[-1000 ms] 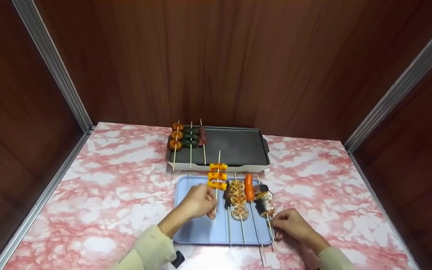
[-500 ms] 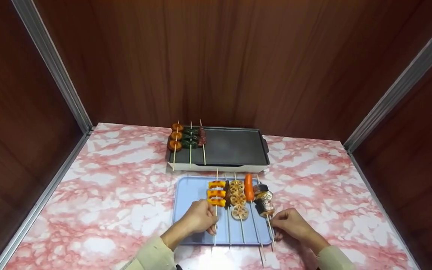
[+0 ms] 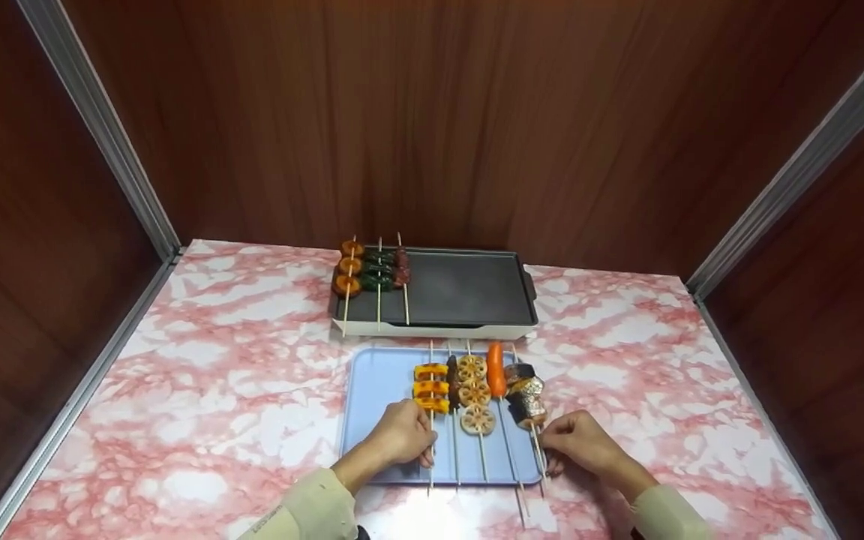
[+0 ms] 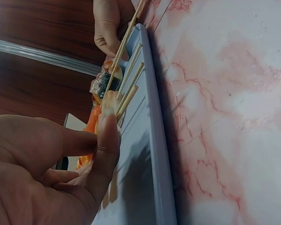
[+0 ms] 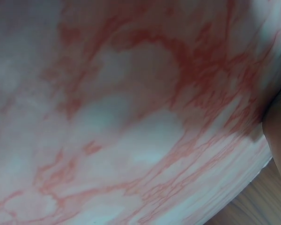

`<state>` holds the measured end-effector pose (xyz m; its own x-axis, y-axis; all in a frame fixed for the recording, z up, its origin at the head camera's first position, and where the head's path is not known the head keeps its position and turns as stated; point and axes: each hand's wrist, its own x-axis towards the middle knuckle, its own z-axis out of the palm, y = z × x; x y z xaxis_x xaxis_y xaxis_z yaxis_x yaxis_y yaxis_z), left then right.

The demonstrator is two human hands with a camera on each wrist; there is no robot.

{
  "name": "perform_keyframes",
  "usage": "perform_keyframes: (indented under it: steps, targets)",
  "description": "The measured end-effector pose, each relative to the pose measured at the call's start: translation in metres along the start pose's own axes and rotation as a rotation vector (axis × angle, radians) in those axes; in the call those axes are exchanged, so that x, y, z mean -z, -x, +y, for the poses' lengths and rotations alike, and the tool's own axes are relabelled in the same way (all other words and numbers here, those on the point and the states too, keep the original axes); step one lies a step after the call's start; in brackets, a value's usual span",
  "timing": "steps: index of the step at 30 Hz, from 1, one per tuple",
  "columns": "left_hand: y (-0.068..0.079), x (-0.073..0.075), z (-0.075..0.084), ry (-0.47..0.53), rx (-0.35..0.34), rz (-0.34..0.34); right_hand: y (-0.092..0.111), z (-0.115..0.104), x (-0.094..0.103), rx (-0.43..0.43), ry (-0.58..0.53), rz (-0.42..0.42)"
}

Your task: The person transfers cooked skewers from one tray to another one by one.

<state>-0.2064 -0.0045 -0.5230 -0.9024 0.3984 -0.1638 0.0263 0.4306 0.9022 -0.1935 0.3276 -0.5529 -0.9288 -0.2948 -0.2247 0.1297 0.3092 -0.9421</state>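
Observation:
My left hand (image 3: 400, 435) pinches the stick of a skewer of yellow, brown-marked pieces (image 3: 430, 388) over the blue tray (image 3: 376, 371). At the tray's right edge, my right hand (image 3: 588, 448) pinches the stick of a skewer with dark and silvery fish-like chunks (image 3: 526, 397). Between them lie a narrow dark skewer (image 3: 454, 381), a lotus root skewer (image 3: 477, 420) and an orange sausage skewer (image 3: 496, 367). In the left wrist view, my left thumb and fingers (image 4: 105, 145) press together near the tray's edge, and the right hand (image 4: 111, 23) appears beyond. The right wrist view shows mostly tabletop.
Behind the tray stands a dark griddle (image 3: 469, 289) with a pale base. On its left side lie skewers of orange rounds (image 3: 348, 285), green pieces (image 3: 378, 282) and dark red meat (image 3: 402, 266). Brown panels (image 3: 432, 127) enclose the marbled table (image 3: 237, 360).
My left hand has drawn the yellow skewer back from near the griddle and down over the tray, beside the dark skewer. The right hand has stayed nearly still. The view shifted slightly.

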Motion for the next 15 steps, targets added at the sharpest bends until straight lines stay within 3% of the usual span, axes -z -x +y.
perform_keyframes:
  steps: [15]
  targets:
    - [-0.0060,-0.0046,-0.0045,-0.017,0.029,-0.008,-0.0024,0.0027,0.0007,0.028,-0.022,-0.009]
